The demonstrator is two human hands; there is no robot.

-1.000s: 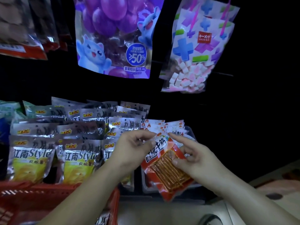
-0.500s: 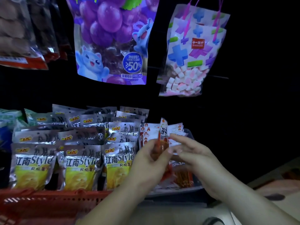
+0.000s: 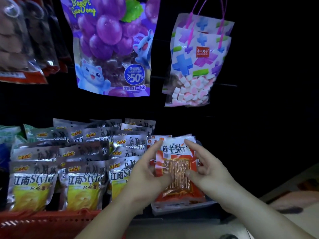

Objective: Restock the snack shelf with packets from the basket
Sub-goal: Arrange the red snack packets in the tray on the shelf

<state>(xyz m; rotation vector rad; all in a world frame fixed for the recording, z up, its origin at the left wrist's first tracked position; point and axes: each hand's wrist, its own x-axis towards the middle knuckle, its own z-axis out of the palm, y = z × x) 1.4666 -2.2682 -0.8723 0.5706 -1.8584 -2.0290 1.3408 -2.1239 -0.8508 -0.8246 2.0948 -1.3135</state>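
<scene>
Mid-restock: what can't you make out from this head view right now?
1. Basket: only its red rim shows; the bottom edge of the frame cuts off what is inside.
2. Stack behind the red packet: mostly hidden by that packet, the left hand and the right hand; count unknown.
3. Brown bags, top left: blurred and cut off by the frame edge.

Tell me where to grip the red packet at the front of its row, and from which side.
The red packet stands upright, flat and thin, face forward, more packets right behind it. So probably grip its two side edges, one hand from each side, as the left hand and right hand do.
</scene>
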